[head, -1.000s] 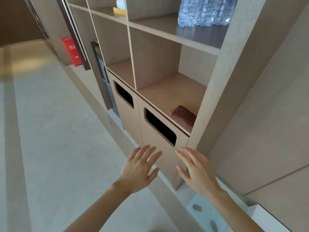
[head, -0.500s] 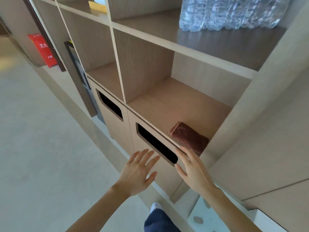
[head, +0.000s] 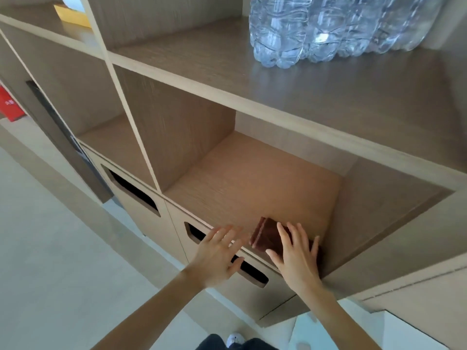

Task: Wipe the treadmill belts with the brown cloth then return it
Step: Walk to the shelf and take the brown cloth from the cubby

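Two bare hands are at the front edge of a wooden shelf unit, seen from the head camera, the only view of this moment. The folded brown cloth (head: 265,236) lies at the front right of the lower compartment (head: 252,178), close to its right wall.

The right hand (head: 297,256) lies over the cloth with its fingers straight and fanned. It appears to touch the top of the cloth, and nothing is curled round it. The left hand (head: 217,253) hovers just beside the cloth, to its left, flat and spread in front of the slotted cabinet door (head: 252,272). It holds nothing. Both forearms run up from the bottom of the frame, palms down.

By the look of it, this is the opening step: fetching the cloth. No treadmill is in view and no wiping has begun. The next move calls for the right fingers to close round the folded stack, thumb under the near edge, and lift it clear of the shelf lip without letting the folds fall open.

Water bottles (head: 328,31) stand on the shelf above. A shoe (head: 235,339) shows on the pale floor below.
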A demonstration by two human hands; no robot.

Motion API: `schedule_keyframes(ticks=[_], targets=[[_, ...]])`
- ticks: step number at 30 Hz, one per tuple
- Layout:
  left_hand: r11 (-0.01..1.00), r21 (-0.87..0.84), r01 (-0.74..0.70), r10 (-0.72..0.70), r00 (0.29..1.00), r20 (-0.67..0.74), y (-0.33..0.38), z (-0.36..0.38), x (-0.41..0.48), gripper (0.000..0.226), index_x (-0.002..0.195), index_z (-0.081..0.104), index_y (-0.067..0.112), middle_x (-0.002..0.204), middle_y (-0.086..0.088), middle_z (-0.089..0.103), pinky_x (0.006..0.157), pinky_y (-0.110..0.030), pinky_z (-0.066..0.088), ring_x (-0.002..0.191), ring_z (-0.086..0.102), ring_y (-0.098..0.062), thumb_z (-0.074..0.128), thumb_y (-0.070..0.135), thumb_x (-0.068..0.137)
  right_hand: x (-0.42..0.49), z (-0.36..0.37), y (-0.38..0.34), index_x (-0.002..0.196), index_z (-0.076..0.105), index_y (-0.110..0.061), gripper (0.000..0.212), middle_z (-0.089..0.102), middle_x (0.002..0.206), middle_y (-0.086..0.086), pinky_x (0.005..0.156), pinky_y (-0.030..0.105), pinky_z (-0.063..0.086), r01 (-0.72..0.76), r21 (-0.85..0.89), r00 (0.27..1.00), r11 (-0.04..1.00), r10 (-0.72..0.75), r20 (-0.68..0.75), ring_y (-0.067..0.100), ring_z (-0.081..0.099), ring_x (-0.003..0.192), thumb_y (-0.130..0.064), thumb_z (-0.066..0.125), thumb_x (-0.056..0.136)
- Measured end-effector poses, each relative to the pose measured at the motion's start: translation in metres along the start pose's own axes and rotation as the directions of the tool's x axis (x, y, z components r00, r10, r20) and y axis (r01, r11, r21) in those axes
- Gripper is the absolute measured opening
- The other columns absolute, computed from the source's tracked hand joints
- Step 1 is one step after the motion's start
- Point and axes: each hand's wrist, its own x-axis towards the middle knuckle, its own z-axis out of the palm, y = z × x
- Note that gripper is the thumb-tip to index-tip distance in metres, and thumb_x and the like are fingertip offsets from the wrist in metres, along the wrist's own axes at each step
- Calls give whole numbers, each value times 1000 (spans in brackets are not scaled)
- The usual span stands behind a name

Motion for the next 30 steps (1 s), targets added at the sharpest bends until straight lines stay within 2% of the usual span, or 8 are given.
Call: schedule_keyframes(ticks=[3, 7, 10, 15, 20, 23, 26, 30], targets=[[997, -39, -60, 61, 997, 41, -14, 14, 16, 52, 130, 55, 22, 129, -2, 58, 96, -40, 48, 118, 55, -23, 61, 43, 83, 2, 6, -2, 151, 11, -29, 77, 18, 157, 0, 114, 54, 8, -130, -24, 991, 991, 131, 33, 24, 10, 145, -69, 31, 88], [981, -93, -168, 174, 983, 52, -35, 31, 33, 50, 133, 49, 25, 136, 0, 52, 99, -39, 44, 121, 52, -21, 47, 45, 87, -2, 11, -14, 132, 54, -18, 71, 61, 126, 9, 91, 51, 42, -197, -17, 974, 980, 193, -122, 32, 57, 112, -64, 59, 78], [960, -106, -259, 268, 960, 77, -51, 39, 44, 50, 133, 48, 26, 136, 2, 52, 98, -36, 44, 119, 53, -18, 40, 47, 88, -4, 10, -34, 116, 68, -15, 67, 70, 105, 7, 73, 47, 52, -271, -3, 938, 963, 263, -226, 32, 66, 89, -64, 43, 78], [928, -182, -327, 353, 925, 142, -92, 46, 52, 52, 137, 44, 25, 139, 0, 49, 98, -41, 47, 122, 53, -21, 38, 48, 91, 2, 9, -66, 114, 69, -18, 66, 71, 105, 2, 72, 39, 54, -314, 95, 918, 945, 327, -223, 26, 67, 86, -65, 40, 78], [896, -237, -376, 419, 891, 172, -133, 41, 56, 57, 148, 20, 31, 155, 6, 20, 112, -42, 26, 138, 29, -15, 27, 51, 95, -13, 8, -53, 129, 58, -16, 78, 59, 132, 0, 94, 35, 47, -156, 159, 965, 975, 185, -189, 19, 59, 117, -71, 47, 76], [824, -172, -540, 559, 824, 91, -133, 37, 64, 57, 145, 32, 28, 152, 7, 29, 107, -44, 32, 137, 33, -13, 34, 50, 93, -15, 8, -47, 138, 48, -14, 80, 52, 139, -2, 101, 32, 37, -161, 215, 975, 963, 189, -117, 19, 51, 125, -62, 61, 74], [735, -141, -663, 674, 737, 43, -125, 41, 72, 54, 141, 40, 28, 149, 8, 35, 111, -45, 27, 137, 32, -12, 39, 50, 92, 3, 9, -58, 127, 60, -16, 65, 65, 120, -4, 90, 33, 40, -239, 344, 926, 908, 319, -200, 20, 60, 110, -52, 70, 73], [759, -185, -625, 647, 756, 101, -149, 43, 75, 51, 138, 44, 27, 147, 11, 38, 115, -38, 21, 137, 34, -12, 40, 47, 91, 30, 15, -78, 123, 63, -21, 61, 66, 116, -11, 90, 30, 34, -224, 388, 907, 894, 336, -252, 19, 59, 107, -51, 75, 71]])
